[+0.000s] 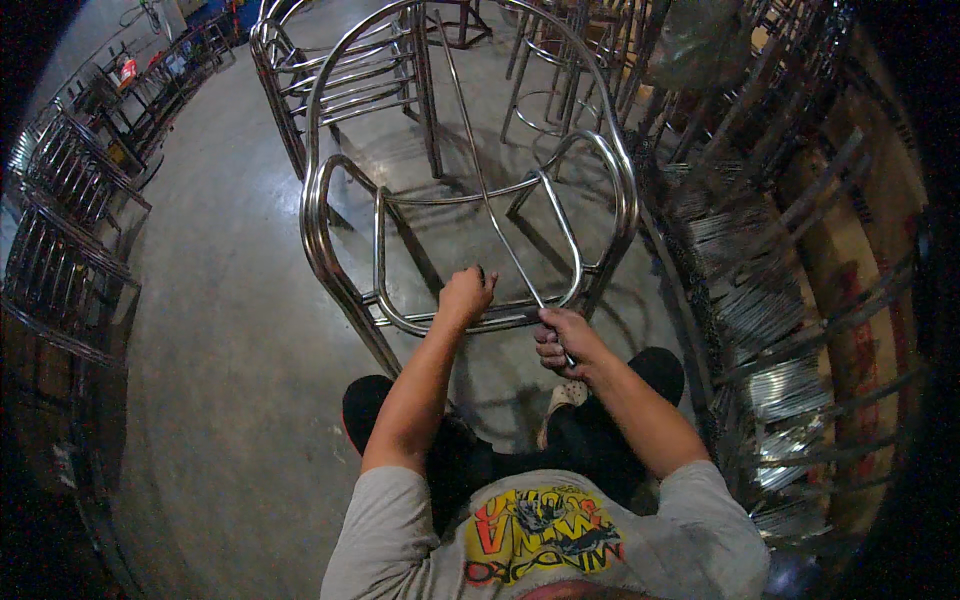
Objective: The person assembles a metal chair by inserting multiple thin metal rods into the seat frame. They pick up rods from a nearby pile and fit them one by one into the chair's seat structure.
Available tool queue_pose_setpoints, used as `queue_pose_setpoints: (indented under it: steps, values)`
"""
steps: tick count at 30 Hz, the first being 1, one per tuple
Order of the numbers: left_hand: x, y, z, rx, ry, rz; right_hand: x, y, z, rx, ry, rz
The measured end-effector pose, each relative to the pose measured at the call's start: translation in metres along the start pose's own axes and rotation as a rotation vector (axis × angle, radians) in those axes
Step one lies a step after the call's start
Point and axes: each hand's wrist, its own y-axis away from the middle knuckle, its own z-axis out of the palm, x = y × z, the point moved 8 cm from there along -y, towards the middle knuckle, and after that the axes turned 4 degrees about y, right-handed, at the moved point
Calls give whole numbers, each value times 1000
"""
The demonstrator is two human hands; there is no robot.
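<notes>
A shiny metal chair frame (378,250) of bent tubes stands right in front of me, its tall arched back on the far side. My right hand (565,343) is wrapped round the near end of a long thin metal rod (510,252). The rod slants away to the far left, passing over the seat loop and up through the arch. My left hand (467,296) is closed above the front bar of the seat loop. A small dark spot shows at its fingertips, but what it holds, if anything, is too small to name.
Behind this frame stands another metal chair frame with slats (365,85). Stacked slatted metal frames (70,240) line the left side. Bundles of thin metal rods (785,385) and upright tubes crowd the right. Grey concrete floor (220,330) stretches along my left.
</notes>
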Motion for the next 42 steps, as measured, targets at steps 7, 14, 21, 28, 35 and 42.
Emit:
queue_pose_setpoints:
  steps: [7,14,21,28,35,42]
  values:
    - [4,1,-4,-1,16,-22,-13,-35,14,-39,-58,-45]
    - [-2,-2,6,-50,1,-16,-16,-49,17,-61,-151,-28]
    - [-6,-5,14,-3,-9,23,-16,-44,20,-97,-126,-71]
    - [7,12,-6,-168,-319,-71,-16,-78,0,156,321,-190]
    - [28,86,-27,49,-373,-36,-14,-113,20,78,709,-458]
    - [26,88,-34,61,-392,32,-31,-118,33,332,1050,-368]
